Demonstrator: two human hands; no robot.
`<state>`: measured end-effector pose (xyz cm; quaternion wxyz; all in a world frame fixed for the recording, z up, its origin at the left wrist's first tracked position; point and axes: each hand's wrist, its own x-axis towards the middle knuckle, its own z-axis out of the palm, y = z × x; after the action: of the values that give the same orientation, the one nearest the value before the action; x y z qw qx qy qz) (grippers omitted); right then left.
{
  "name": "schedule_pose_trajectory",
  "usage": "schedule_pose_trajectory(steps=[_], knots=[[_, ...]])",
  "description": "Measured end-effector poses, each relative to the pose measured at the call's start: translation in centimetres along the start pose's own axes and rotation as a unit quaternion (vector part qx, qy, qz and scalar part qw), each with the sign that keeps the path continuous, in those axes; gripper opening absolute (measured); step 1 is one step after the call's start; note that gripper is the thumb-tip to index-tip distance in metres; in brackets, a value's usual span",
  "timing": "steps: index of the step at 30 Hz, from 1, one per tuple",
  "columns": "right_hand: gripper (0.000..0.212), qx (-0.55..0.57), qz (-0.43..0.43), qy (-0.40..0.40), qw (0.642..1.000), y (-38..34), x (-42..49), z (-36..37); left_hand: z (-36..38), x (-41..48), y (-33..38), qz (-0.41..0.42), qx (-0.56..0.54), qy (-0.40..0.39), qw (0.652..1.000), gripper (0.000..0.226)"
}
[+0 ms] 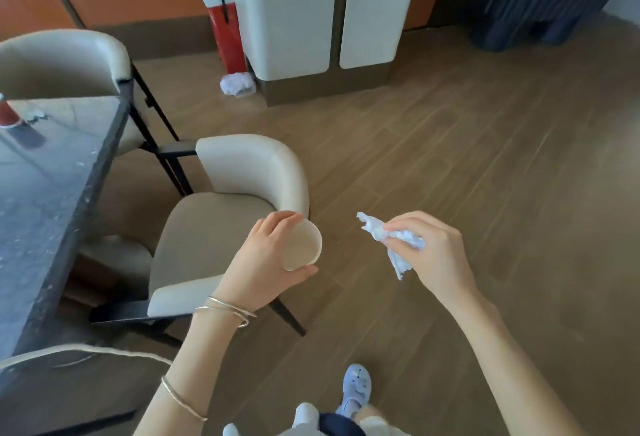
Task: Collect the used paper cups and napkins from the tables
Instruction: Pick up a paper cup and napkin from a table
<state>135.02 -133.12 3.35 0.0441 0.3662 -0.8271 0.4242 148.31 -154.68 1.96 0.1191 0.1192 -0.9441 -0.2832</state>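
Left hand (pixel 266 255) grips paper cup (pixel 301 245); right hand (pixel 433 248) pinches crumpled napkin (pixel 391 238).

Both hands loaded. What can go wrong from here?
1. The white paper cup lies tilted sideways in the left hand; any dregs might spill near the beige padded chair.
2. The right hand only pinches the crumpled white napkin, ends dangling; it may drop.
3. With both hands full, the pale scrap on the dark stone table could get left.
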Motion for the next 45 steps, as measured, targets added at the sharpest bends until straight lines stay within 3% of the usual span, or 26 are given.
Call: schedule_pose_trajectory(steps=[6,13,33,45], knots=[[0.008,0.023,-0.042,-0.024,0.999,6.6,9.3,-3.4,2.8,8.7,3.2,-0.039,-0.006,0.03,0.999,0.078],[0.007,0.046,-0.063,-0.075,0.994,12.9,16.9,-1.8,5.1,16.2,2.8,-0.087,-0.009,0.041,0.995,0.078],[0.008,0.114,-0.161,-0.138,0.971,21.9,52.4,6.5,3.0,46.8,-6.4,-0.158,0.011,0.141,0.977,0.079],[0.006,0.137,-0.228,-0.253,0.93,27.3,70.4,16.1,3.0,59.4,-14.3,-0.265,0.048,0.198,0.942,0.078]])
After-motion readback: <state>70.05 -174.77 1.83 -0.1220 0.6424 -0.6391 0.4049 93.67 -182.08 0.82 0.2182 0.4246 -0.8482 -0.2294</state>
